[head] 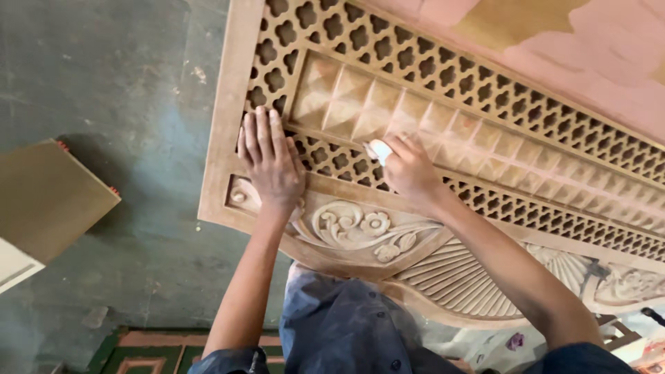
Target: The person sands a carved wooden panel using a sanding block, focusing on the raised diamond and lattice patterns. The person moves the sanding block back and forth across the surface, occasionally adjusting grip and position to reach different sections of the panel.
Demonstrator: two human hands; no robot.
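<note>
A large carved wooden panel fills the upper right of the head view, with pierced lattice bands, a row of raised pyramid blocks and a floral relief along its near edge. My left hand lies flat, fingers spread, on the lattice and frame at the panel's left end. My right hand is closed around a small white pad, pressed against the lattice just below the pyramid row. Both forearms reach up from the bottom of the view.
A grey concrete floor lies left of the panel. A flat brown board sits at the left edge. A patterned green and pink mat shows at the bottom. A pink surface lies beyond the panel.
</note>
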